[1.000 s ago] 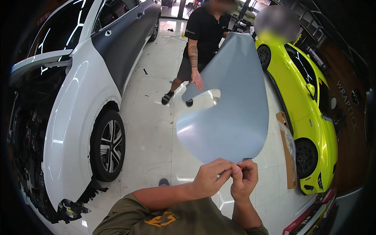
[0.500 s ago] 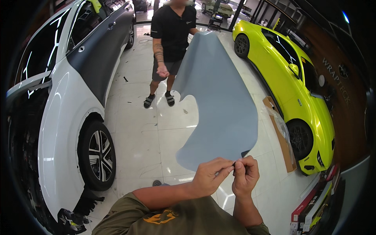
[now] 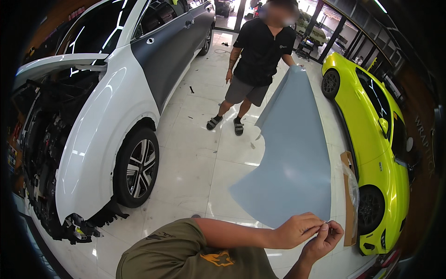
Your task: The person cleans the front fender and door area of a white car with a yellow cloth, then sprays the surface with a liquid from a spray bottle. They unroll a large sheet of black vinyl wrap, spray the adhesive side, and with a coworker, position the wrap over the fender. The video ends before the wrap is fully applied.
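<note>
A large blue-grey sheet of film [image 3: 297, 153] with a curved cutout on its left side stretches away from me. Both my hands meet at its near right corner, thumbs and fingertips pinched together. My left hand [image 3: 298, 229] reaches across from the left, closed on the corner. Right against it, my right hand [image 3: 326, 241] is closed on the same corner, its fingers curled. A tiny pale bit shows between the fingertips; the exact grip is too small to make out. A co-worker in a black shirt [image 3: 265, 49] holds the far end up with one hand.
On the left stands a white car [image 3: 90, 153] with dark grey doors and its front end stripped open. A bright yellow-green car [image 3: 367, 139] is parked on the right, beside a long cardboard box [image 3: 349, 223]. Small dark scraps [image 3: 192, 89] lie on the tiled floor [image 3: 186, 176].
My view has turned left, so the scene sits further right. The co-worker's free arm has dropped to the side. The dark bit at my fingertips no longer shows; my hands stay together.
</note>
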The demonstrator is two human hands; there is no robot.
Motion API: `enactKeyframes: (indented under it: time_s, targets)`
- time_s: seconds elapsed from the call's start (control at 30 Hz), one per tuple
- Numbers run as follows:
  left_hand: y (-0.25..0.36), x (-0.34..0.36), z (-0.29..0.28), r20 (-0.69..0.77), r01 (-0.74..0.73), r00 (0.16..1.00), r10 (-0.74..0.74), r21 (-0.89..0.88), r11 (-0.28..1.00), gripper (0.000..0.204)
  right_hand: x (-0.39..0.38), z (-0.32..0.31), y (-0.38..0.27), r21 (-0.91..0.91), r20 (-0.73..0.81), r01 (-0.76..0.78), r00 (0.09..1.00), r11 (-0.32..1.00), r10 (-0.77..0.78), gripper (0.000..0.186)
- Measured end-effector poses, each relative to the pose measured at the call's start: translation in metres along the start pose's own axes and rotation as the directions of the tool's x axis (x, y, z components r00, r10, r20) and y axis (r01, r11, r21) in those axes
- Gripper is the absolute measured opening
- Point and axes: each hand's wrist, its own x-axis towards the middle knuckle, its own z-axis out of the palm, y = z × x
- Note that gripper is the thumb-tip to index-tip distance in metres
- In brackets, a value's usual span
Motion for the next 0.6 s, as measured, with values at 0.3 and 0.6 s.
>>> enactKeyframes:
  time_s: [0.3, 0.6]
  targets:
    - [-0.024, -0.008, 0.018, 0.111, 0.087, 0.991, -0.073, -0.130, 0.988, 0.022, 0.001, -0.044, 0.020, -0.166, 0.092, -0.270, 0.953, 0.948, 0.288, 0.008]
    - [-0.076, 0.021, 0.071, 0.274, 0.587, 0.802, -0.532, -0.191, 0.787, 0.022, 0.028, -0.092, 0.060, -0.109, 0.094, -0.309, 0.943, 0.945, 0.319, 0.011]
